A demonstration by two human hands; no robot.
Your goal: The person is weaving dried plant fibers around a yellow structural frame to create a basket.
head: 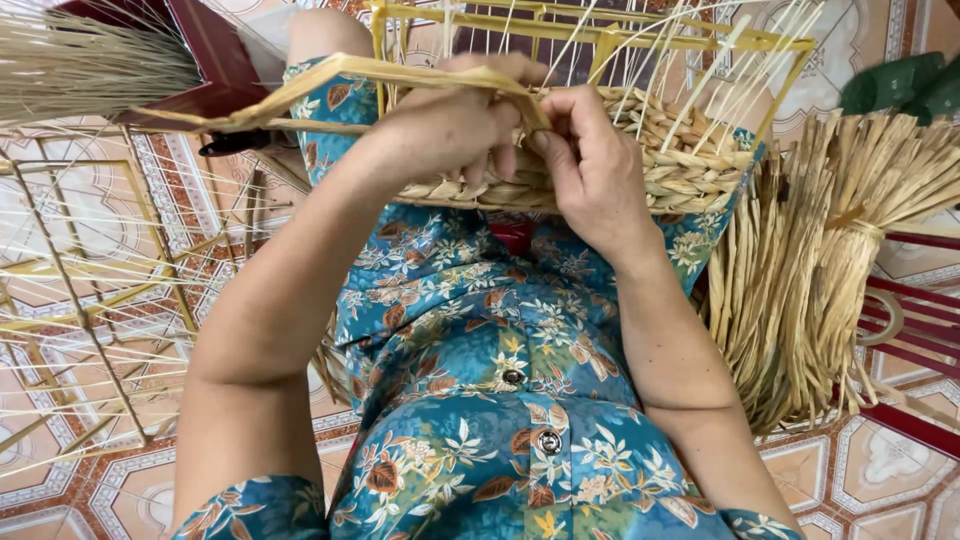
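Patterned floor tiles are seen below. A flat straw strand is pinched by the left hand and right hand, pressed together against the coarse woven basket.

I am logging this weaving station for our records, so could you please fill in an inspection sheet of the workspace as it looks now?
Surface: patterned tile floor; the work rests on the person's lap.
Job's things: yellow wire frame with a part-woven straw basket wall; a flat straw strand runs off to the left.
Clutter: tied bundle of straw on the right; a second wire frame on the left; a broom-like bunch top left.
Grips: left hand and right hand both pinch the strand at the basket rim.
Cables: nothing seen.
Surroundings: dark red furniture; green object, kind unclear.
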